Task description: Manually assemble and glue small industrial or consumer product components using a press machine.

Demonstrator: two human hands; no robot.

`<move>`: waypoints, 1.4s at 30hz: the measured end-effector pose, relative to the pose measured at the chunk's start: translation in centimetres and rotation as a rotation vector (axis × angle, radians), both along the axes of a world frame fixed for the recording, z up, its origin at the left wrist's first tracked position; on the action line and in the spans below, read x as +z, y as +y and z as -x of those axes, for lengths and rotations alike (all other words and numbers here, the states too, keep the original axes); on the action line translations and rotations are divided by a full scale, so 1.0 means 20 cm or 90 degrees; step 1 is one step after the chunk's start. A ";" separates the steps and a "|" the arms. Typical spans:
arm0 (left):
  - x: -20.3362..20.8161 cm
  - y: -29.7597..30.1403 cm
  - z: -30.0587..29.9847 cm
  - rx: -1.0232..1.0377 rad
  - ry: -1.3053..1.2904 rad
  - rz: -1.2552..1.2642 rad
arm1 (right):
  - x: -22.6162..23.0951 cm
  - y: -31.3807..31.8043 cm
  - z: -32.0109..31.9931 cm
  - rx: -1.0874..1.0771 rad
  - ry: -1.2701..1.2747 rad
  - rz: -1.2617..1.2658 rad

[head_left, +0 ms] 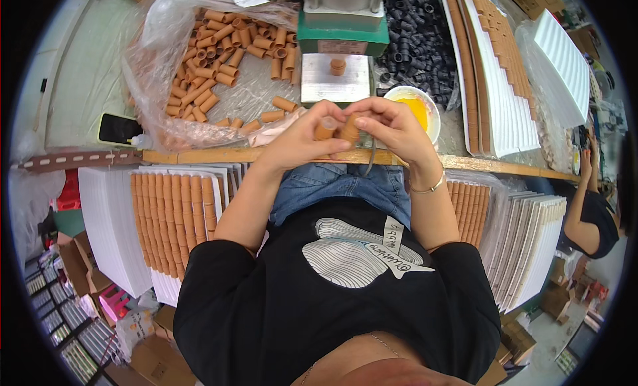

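Both of my hands meet over the table's front edge, below a bench press. My left hand (302, 139) is closed around a short tan tube (325, 130) with a pale, translucent end. Pinched in my right hand (393, 125) is a ridged tan tubular piece (350, 129), right beside that tube. Fingers cover part of both pieces, and whether they touch I cannot tell. Another small tan piece (337, 68) stands upright on the press's silver block (335, 90), under the green press head (342, 42). A white bowl (435, 123) holding something yellow sits by my right hand.
Loose tan tubes (226, 70) lie on clear plastic at the left, black fittings (415, 47) behind the bowl. A phone (119, 129) rests far left. White ridged trays (508, 130) with rows of tan pieces stand right; more trays (116, 230) flank my lap. Another person (591, 223) is at far right.
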State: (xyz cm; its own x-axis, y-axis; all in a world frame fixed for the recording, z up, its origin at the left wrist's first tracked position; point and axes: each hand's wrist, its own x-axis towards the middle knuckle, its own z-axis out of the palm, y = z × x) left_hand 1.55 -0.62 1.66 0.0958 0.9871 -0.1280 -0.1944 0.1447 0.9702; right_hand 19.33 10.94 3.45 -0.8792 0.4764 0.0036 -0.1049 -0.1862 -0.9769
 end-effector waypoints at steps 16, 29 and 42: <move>-0.01 -0.06 0.64 0.391 0.841 -0.135 | -0.13 0.29 -0.26 -0.492 -0.275 -0.479; -0.09 -0.02 0.92 0.203 1.079 -0.190 | -0.14 0.58 -0.17 -0.363 -0.365 -0.769; -0.06 0.00 0.26 0.178 -0.654 0.051 | -0.16 0.53 -0.01 -0.254 -0.478 -0.711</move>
